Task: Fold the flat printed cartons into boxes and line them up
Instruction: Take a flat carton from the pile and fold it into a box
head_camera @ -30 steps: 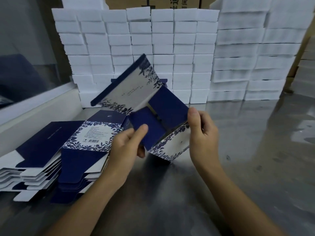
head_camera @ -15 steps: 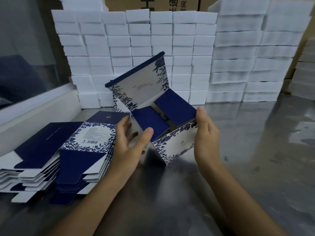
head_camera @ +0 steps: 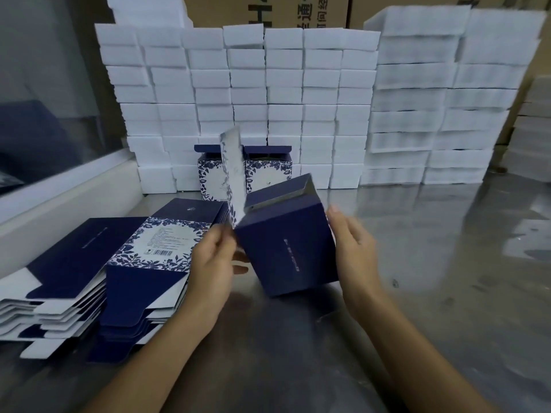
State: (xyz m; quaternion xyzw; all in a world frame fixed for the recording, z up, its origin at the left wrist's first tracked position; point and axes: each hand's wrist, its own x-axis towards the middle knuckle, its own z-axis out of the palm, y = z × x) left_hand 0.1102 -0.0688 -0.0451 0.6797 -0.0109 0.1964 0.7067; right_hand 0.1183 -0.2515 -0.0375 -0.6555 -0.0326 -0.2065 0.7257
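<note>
Since a moment ago I've turned the navy-blue printed cardboard carton [head_camera: 287, 248] plain side up, squared; one floral flap stands up, my spread fingers [head_camera: 343, 231] bracketing it.

Your left hand [head_camera: 213, 265] and the raised floral flap [head_camera: 234, 177] are smeared by motion, so you cannot tell how the fingers sit. That flap hides part of the two folded boxes [head_camera: 268, 171] behind. The frame's left edge cuts the flat carton stack [head_camera: 68, 281]; the shipping-box print [head_camera: 310, 10] is cropped at the top.
</note>
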